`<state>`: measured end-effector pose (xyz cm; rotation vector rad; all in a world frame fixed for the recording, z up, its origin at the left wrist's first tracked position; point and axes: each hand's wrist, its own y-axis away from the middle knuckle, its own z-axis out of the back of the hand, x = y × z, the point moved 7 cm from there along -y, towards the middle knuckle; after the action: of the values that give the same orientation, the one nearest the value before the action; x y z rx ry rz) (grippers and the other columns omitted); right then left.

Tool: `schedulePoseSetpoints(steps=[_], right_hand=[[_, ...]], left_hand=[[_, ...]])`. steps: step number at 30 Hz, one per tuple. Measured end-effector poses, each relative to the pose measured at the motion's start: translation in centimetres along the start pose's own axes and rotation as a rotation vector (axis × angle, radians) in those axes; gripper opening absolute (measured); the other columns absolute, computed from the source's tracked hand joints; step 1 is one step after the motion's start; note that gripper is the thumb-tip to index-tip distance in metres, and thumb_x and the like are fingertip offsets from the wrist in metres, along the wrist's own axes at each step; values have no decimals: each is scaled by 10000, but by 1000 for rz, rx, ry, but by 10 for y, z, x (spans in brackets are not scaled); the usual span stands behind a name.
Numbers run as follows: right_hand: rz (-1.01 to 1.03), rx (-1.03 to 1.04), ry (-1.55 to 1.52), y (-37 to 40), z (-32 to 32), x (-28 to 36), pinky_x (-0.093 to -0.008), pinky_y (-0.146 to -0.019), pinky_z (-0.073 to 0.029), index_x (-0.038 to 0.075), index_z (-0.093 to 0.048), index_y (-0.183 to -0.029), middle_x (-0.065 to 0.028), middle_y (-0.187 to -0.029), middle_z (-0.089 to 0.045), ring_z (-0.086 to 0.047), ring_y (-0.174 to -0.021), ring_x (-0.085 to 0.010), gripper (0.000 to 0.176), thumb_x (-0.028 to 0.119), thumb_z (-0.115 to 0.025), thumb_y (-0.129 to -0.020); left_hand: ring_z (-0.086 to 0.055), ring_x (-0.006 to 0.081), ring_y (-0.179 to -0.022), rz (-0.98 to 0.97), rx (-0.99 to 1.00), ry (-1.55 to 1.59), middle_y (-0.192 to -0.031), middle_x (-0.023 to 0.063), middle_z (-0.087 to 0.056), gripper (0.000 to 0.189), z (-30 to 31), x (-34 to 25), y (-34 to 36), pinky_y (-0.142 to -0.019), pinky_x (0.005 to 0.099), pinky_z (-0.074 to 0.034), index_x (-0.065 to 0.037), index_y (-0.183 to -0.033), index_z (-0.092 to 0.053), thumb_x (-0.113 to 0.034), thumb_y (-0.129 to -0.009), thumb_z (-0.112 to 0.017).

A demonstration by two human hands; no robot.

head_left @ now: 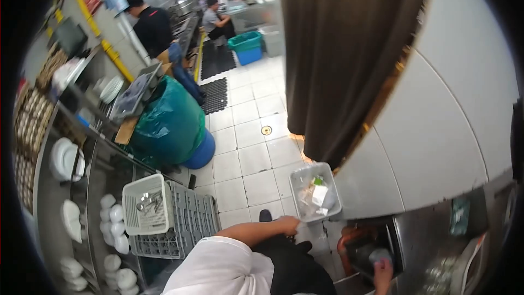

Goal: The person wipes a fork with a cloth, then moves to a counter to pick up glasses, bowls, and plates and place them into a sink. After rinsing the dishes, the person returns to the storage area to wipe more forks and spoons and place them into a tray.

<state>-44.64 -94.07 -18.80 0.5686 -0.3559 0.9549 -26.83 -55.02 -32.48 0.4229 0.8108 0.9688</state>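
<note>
My right hand (383,274) is at the lower right, its fingers closed round a small clear glass (379,255), slightly blurred. The glass is over a dark tub (364,252) set beside the metal counter. A reddish-brown surface shows along the tub's left side. My left hand (290,225) hangs at the end of my outstretched arm, near the lower left corner of a clear-lined waste bin (292,188). Its fingers look curled in, and nothing shows in them. Paper and food scraps (319,194) lie in that bin.
Left are shelves of white dishes (66,158), a cutlery basket (130,191) on grey racks (197,213), and a large green-lined bin (174,123). A brown curtain (349,49) hangs ahead. Several clear glasses (439,276) stand at right. Two people (155,27) are farther back.
</note>
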Motion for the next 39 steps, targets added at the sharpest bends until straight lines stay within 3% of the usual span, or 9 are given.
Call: schedulePoseSetpoints(steps=[7, 11, 14, 17, 26, 27, 31, 36, 39], right_hand=[[494, 453, -13, -44, -84, 209, -339, -830, -493, 31, -576, -1177, -151, -1054, -647, -631, -977, -246, 424, 235, -661, -816], [186, 517, -575, -61, -150, 206, -322, -921, -437, 24, -577, -1182, -144, -1161, -609, -568, -1089, -253, 422, 288, -631, -857], [305, -72, 837, -28, -149, 193, -420, -986, -384, 76, -591, -1158, -143, -1180, -594, -527, -1125, -343, 379, 296, -587, -850], [-173, 283, 209, 3, -168, 128, -434, -1014, -348, 106, -584, -1175, -137, -1218, -567, -499, -1162, -334, 385, 306, -578, -846], [-842, -176, 95, 256, -165, 41, -450, -845, -473, 102, -623, -1082, -168, -1004, -649, -610, -958, -358, 314, 291, -589, -833], [-936, -372, -56, 295, -171, 29, -418, -808, -484, 104, -634, -1056, -166, -962, -655, -625, -908, -330, 282, 268, -601, -829], [-1139, -893, -180, 418, -184, 1, -325, -711, -494, 76, -642, -998, -111, -864, -669, -633, -775, -206, 196, 168, -616, -827], [-1326, -1168, -451, 531, -222, -55, -300, -682, -486, 39, -631, -985, -67, -869, -662, -604, -779, -150, 189, 155, -617, -837], [-1310, -1358, -417, 585, -220, -83, -354, -645, -496, 53, -618, -989, -76, -825, -652, -610, -711, -216, 175, 115, -576, -831]], left_hand=[[-607, 370, -949, 451, -252, 220, -1014, 217, -635, 366, -63, 228, 74, -817, 455, -483, -18, -897, -664, -353, -751, -644], [-598, 365, -974, 393, 40, 47, -1006, 187, -649, 432, -110, 292, 92, -850, 451, -463, -42, -934, -686, -436, -851, -528], [-611, 343, -966, 39, 172, -298, -1012, 163, -653, 336, -160, 329, 76, -843, 456, -474, -109, -940, -700, -374, -870, -505], [-646, 275, -884, 562, -53, 243, -915, 90, -679, 172, -137, 385, 89, -720, 405, -522, -188, -846, -714, -276, -762, -593], [-662, 241, -724, -350, 167, 85, -776, 139, -690, 228, -19, 364, -34, -668, 344, -510, -24, -851, -717, -158, -682, -646], [-643, 243, -795, 53, 177, 106, -865, 182, -678, 332, 14, 334, -27, -729, 343, -497, 77, -920, -668, -123, -655, -650], [-598, 263, -863, -2, 40, 94, -910, 180, -652, 389, 37, 317, -90, -801, 376, -475, 81, -1001, -629, -122, -674, -694], [-484, 137, -512, 113, 148, 318, -668, 20, -512, 292, 45, 219, -76, -400, 294, -355, -14, -982, -624, -227, -784, -634], [-457, 125, -435, 63, 144, 282, -620, 59, -570, 271, 36, 160, -55, -383, 282, -351, 25, -942, -640, -183, -771, -669]])
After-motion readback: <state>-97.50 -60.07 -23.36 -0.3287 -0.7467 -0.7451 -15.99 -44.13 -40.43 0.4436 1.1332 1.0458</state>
